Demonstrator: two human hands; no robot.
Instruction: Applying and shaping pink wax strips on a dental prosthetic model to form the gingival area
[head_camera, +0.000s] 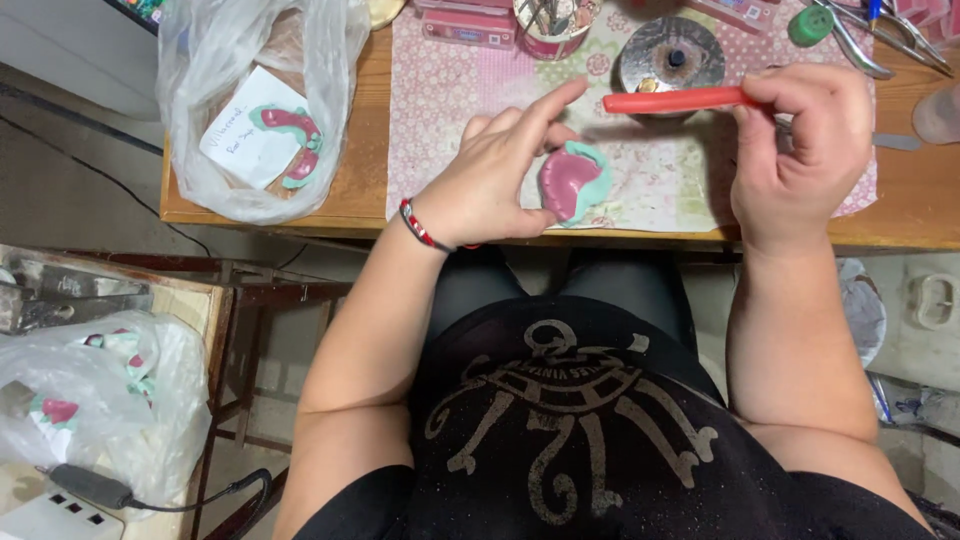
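The left hand is cradling the pink-and-mint dental cast over the patterned worktop, grip closed around it, while the right hand is pinching an unapplied red wax strip, so waxing looks barely begun.

A wooden workbench stands over a grey concrete floor, a lower wooden stand beside it.

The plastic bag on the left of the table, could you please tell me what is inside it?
The plastic bag holds a white paper slip and a pink-and-green dental mould. Anything beneath them is hidden by crumpled plastic.
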